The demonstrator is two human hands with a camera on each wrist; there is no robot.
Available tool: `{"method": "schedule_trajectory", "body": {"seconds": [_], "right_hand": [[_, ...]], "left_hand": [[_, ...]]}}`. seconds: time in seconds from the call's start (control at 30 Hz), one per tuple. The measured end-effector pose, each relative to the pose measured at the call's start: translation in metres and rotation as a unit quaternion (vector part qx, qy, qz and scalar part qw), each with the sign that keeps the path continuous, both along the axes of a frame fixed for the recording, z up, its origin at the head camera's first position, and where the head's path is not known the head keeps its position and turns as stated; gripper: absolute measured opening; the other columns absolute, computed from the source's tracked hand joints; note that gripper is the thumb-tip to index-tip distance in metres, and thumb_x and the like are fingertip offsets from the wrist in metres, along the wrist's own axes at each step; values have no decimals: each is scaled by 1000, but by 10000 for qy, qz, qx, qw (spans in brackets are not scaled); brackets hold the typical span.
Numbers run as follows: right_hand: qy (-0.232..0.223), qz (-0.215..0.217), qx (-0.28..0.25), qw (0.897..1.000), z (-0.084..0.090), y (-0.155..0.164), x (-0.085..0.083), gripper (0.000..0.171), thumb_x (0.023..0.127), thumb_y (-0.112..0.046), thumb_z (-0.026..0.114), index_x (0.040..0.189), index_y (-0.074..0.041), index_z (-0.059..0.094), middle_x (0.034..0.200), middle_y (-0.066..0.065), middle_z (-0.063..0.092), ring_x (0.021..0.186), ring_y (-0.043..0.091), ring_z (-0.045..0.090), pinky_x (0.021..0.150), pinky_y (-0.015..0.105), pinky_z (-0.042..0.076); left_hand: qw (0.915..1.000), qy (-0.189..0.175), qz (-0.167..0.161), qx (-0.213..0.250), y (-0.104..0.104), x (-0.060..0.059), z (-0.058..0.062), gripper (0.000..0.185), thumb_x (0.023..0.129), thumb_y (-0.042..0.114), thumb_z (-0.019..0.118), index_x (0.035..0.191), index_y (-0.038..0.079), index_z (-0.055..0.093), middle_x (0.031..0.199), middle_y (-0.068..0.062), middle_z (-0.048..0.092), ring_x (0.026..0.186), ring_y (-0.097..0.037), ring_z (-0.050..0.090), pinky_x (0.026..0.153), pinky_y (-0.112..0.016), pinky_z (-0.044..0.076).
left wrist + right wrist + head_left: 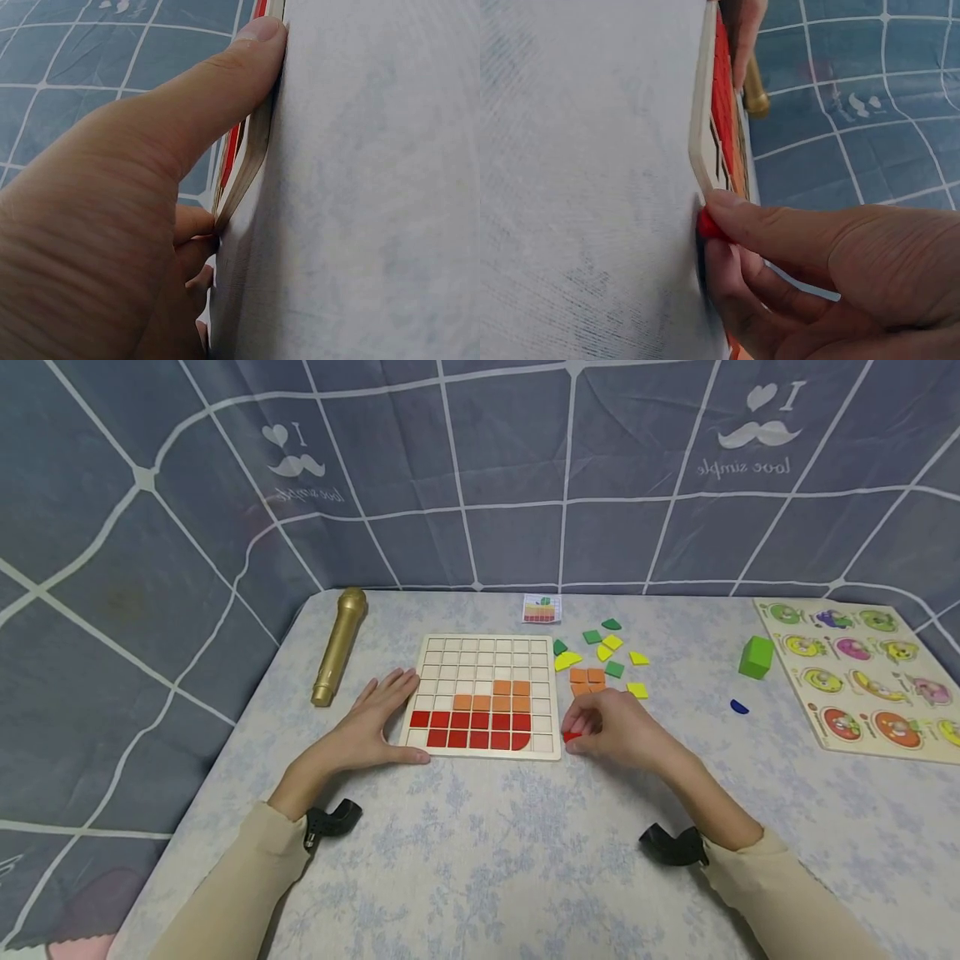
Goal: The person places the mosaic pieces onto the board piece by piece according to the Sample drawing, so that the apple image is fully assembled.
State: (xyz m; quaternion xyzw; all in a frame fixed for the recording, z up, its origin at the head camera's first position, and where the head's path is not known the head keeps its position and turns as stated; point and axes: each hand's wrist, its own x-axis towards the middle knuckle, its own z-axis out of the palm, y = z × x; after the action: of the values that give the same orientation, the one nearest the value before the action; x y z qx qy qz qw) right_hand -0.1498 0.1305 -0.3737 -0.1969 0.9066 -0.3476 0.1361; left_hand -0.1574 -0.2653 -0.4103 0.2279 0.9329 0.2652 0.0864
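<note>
While my left hand (pixel 372 724) lay flat with straight fingers against the near left corner of the wooden grid board (pixel 483 696), my right hand (pixel 617 729) pinched a small red tile (pixel 572 737) on the tablecloth (pixel 510 852), just beside the board's near right corner. By my reckoning the picture was under half built: two red rows and part of the orange filled the lower squares, the pale upper rows lay bare. Loose orange tiles (pixel 587 677), yellow pieces (pixel 609 650) and green pieces (pixel 600 642), some square, some curved, waited beyond my fingers, smooth painted wood on soft flowered cloth.
</note>
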Motion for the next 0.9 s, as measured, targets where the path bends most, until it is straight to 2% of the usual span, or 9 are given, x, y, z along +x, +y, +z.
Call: {"method": "schedule_trajectory", "body": {"seconds": [0.2, 0.4, 0.63, 0.9], "right_hand": [[145, -96, -259, 9995, 0, 0, -1, 11, 89, -1, 82, 96, -6, 76, 85, 3, 71, 79, 16, 65, 73, 27, 57], [448, -296, -529, 9972, 2, -17, -2, 9, 91, 1, 79, 98, -5, 76, 88, 4, 73, 81, 17, 67, 74, 27, 58], [320, -103, -940, 9950, 7, -59, -6, 8, 95, -3, 75, 103, -5, 77, 93, 5, 75, 87, 18, 70, 79, 31, 59], [239, -19, -1216, 9923, 1, -117, -15, 5, 95, -6, 78, 100, -6, 78, 88, 3, 74, 80, 13, 67, 79, 27, 58]], "left_hand": [[10000, -3, -14, -44, 0, -1, 1, 126, 77, 46, 93, 168, 1, 19, 177, -16, 14, 165, -36, 5, 134, -58, -2], [10000, -20, 16, -62, 1, -1, 2, 127, 76, 45, 94, 168, 0, 19, 176, -17, 16, 165, -37, 5, 134, -58, -1], [10000, 25, 12, -6, 0, 0, 2, 126, 76, 45, 95, 167, 0, 20, 176, -17, 17, 165, -37, 5, 133, -59, -2], [10000, 20, -16, 29, 0, 0, 0, 125, 77, 48, 94, 167, 1, 20, 176, -16, 17, 165, -37, 5, 133, -60, -1]]}}
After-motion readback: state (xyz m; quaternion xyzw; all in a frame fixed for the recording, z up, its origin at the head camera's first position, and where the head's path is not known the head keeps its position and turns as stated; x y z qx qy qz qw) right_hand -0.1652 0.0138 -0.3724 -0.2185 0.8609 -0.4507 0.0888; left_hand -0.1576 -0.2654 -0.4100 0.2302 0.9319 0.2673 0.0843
